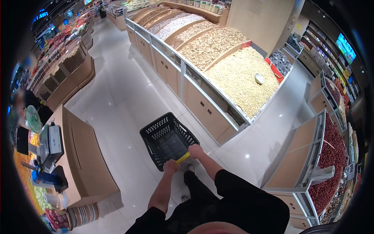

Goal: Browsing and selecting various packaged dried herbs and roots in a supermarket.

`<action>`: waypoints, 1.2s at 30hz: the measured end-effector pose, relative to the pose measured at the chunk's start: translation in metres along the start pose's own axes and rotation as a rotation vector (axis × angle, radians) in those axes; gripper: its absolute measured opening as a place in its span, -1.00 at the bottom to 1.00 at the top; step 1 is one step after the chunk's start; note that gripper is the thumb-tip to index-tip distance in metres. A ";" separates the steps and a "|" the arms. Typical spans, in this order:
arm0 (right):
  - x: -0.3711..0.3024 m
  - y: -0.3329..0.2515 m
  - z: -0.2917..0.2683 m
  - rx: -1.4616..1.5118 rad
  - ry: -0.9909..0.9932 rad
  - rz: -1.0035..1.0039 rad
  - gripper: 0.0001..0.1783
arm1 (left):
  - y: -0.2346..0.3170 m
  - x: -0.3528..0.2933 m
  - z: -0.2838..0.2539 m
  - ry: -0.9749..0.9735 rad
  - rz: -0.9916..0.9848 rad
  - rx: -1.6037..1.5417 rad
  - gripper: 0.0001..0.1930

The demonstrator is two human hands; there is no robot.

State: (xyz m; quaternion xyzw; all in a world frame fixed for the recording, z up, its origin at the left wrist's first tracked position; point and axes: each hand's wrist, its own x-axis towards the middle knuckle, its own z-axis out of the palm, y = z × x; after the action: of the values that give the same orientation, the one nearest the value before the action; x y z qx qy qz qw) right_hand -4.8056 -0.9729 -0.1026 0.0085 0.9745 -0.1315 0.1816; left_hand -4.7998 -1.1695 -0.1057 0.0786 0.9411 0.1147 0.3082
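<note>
A black plastic shopping basket (160, 128) with perforated walls hangs or rolls low in front of my legs; whether it touches the floor I cannot tell. Its slotted bottom shows, with nothing on it. On the basket's near side is a yellow handle (183, 157). My left hand (171, 166) is closed round the left end of this handle. At the other end my right hand (195, 151) grips it too. Both forearms reach forward from black sleeves. Below the basket, one of my shoes (190, 168) shows on the tiles.
Ahead to the right stands a long wooden bulk bin (202, 103) of pale nuts, with a white scoop (259, 78) lying in it. Dark red dried fruit fills another bin (331, 163) at right. A weighing scale (52, 142) sits on the left counter (87, 148). Tiled floor (117, 93) runs between.
</note>
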 end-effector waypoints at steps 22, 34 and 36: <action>0.574 -0.156 -0.195 0.042 -0.084 0.013 -0.74 | -0.152 0.449 -0.398 0.085 -0.015 -0.029 -0.56; 0.832 -0.233 -0.283 0.075 -0.083 0.050 -0.75 | -0.238 0.669 -0.583 0.055 0.060 0.010 -0.66; 0.879 -0.240 -0.297 0.071 -0.092 0.065 -0.76 | -0.249 0.712 -0.611 0.065 0.081 0.013 -0.63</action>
State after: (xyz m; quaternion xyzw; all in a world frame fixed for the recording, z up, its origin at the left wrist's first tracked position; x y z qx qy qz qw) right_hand -5.7467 -1.1548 -0.0877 0.0406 0.9591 -0.1605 0.2297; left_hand -5.7520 -1.3553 -0.0927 0.1148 0.9474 0.1232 0.2720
